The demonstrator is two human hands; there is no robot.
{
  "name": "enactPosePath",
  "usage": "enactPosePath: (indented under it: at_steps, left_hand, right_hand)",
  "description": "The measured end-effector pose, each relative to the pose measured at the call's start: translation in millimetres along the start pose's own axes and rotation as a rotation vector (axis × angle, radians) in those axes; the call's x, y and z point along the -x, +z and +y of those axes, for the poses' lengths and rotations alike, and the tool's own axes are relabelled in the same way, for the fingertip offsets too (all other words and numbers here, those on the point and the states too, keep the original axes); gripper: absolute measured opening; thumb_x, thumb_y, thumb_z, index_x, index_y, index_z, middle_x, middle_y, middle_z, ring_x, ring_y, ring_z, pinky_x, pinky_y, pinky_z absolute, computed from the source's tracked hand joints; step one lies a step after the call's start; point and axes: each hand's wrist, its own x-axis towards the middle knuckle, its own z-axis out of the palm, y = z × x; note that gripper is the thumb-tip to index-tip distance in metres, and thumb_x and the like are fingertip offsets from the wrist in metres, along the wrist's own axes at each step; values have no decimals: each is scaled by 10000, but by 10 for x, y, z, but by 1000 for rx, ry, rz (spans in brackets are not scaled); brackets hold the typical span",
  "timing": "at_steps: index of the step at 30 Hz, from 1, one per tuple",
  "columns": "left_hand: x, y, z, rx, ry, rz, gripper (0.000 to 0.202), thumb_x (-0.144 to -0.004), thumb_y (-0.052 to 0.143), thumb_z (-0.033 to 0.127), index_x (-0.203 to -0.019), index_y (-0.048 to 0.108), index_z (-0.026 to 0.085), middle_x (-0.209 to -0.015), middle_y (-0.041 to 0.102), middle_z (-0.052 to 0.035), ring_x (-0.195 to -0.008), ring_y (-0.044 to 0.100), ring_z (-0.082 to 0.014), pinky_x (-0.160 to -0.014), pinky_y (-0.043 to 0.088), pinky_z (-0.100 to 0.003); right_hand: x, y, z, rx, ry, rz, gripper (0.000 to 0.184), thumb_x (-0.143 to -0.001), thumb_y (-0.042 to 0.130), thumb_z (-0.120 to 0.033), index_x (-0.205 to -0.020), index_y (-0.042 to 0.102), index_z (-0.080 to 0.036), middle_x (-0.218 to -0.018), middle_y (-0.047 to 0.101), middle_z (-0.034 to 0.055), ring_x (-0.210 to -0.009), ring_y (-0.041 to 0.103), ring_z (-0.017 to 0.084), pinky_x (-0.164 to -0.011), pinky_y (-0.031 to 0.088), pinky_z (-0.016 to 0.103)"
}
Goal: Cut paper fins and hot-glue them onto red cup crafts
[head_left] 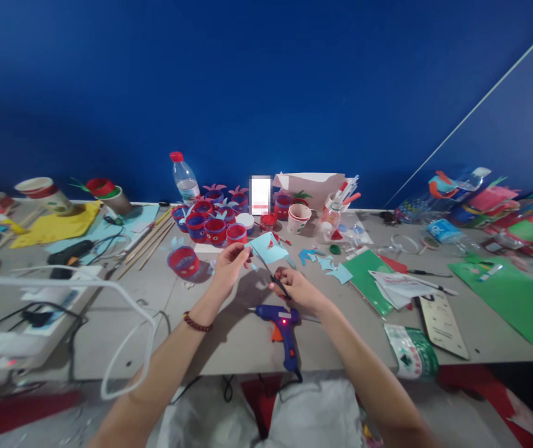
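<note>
My left hand (232, 264) is closed in a pinch on a small piece of light blue paper (249, 254). My right hand (296, 289) grips a pair of scissors (279, 284) by the handles, the blades pointing up and left toward that piece. Behind the blades lies a larger light blue sheet (270, 247) with a small red scrap on it. Close below my hands, a blue hot glue gun (285, 320) lies on the table with a red light showing. Several cut light blue scraps (336, 269) are right of the scissors.
Red and blue paper cups (196, 229) with faces stand in a cluster at the back, one cup (183, 263) nearer my left forearm. A power strip (56, 317) and white cable lie left. Green sheets (371, 277) and a phone-sized panel (443, 325) lie right.
</note>
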Motion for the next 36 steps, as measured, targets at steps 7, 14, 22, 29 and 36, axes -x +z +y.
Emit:
enactPosePath:
  at_steps: [7,14,22,29,36]
  left_hand:
    - [29,-5,35,-29,-4,-99,296,-633,760,405,-743,648,154,-640,612,4,-517,531,-86,-478,456,-210]
    - [37,6,32,-64,11,-109,287,-624,764,401,-684,636,151,-597,585,10,-530,519,-89,-477,450,-207]
    - [46,15,41,-67,8,-121,243,-643,743,353,-656,609,151,-564,574,23,-487,500,-73,-485,435,-208]
    - [71,49,21,-69,-25,-109,256,-619,752,360,-704,637,148,-604,608,6,-497,504,-75,-484,440,-210]
    - [72,37,35,-77,-13,-113,236,-627,743,356,-673,627,156,-575,593,18,-485,494,-73,-490,439,-210]
  right_hand:
    - [7,19,-25,-42,8,41,401,-689,721,-470,-760,423,-211,-481,438,-99,-396,319,47,-378,223,172]
    - [-16,-4,55,-6,7,-3,393,-703,720,-468,-766,428,-212,-479,435,-100,-374,312,45,-362,225,178]
    - [-19,15,64,-24,-5,-12,418,-714,691,-528,-780,427,-210,-513,493,-86,-381,353,48,-361,256,169]
    - [2,27,28,-21,-19,-42,427,-744,655,-566,-794,418,-214,-527,505,-90,-363,349,41,-353,274,162]
    - [3,19,19,-17,-22,-36,414,-746,666,-549,-779,431,-210,-518,492,-87,-360,338,39,-354,264,167]
